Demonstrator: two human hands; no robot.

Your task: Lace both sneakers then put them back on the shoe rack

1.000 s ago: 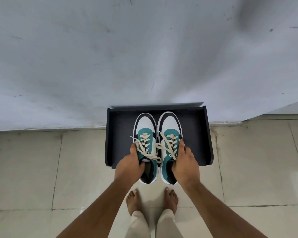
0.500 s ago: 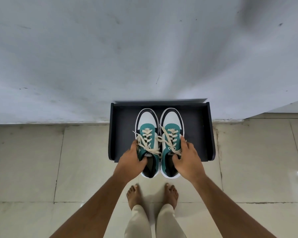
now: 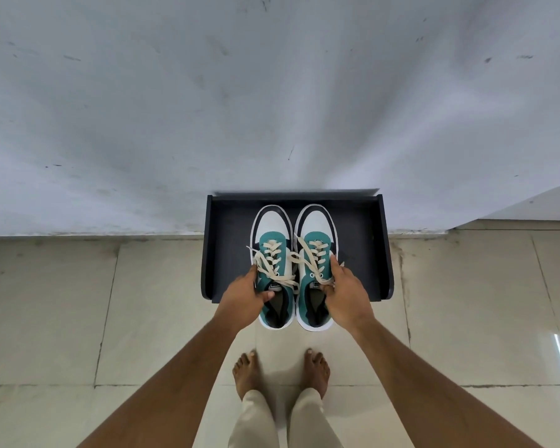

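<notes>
Two teal, white and black sneakers with cream laces stand side by side over a dark shoe rack against the wall. My left hand grips the left sneaker at its outer side, thumb inside the collar. My right hand grips the right sneaker the same way on its outer side. Both toes point at the wall and both heels stick out past the rack's front edge. The laces are threaded through the eyelets and their ends lie loose across the tongues.
The rack has raised side walls left and right. A grey wall rises directly behind it. My bare feet stand on the tiled floor just in front of the rack.
Both hands have pushed the sneakers a little farther onto the rack toward the wall, still gripping them. The view has shifted slightly closer.
</notes>
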